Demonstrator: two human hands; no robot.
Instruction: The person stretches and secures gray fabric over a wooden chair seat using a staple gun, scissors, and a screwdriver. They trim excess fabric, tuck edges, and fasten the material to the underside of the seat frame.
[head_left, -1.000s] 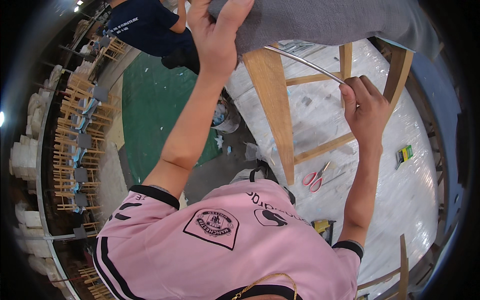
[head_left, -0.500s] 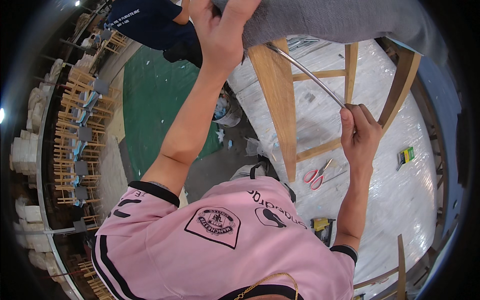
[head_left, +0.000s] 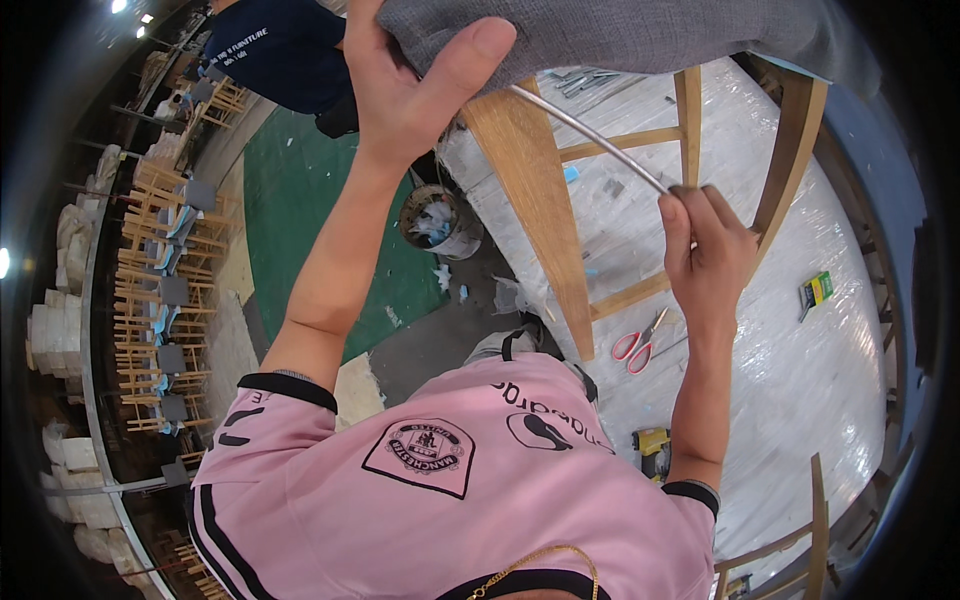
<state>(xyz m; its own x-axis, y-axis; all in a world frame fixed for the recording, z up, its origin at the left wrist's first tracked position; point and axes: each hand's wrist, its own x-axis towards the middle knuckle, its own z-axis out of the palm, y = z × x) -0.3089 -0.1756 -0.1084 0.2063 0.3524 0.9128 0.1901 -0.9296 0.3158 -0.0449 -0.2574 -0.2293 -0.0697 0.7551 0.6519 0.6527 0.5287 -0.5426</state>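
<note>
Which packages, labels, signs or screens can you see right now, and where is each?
Small green and yellow box: lying on the plastic-wrapped white table, right of the wooden chair frame; rectangular, dark end.
Round crest badge: on the pink shirt, bottom centre; dark outline.
White lettering: on a dark blue shirt, top left; too small to make out.
No screens or signs visible.

Hands on fabric — cord

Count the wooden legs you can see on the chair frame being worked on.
3: one broad leg nearest the left hand, one thin behind the right hand, one at far right. A fourth may be hidden.
</note>
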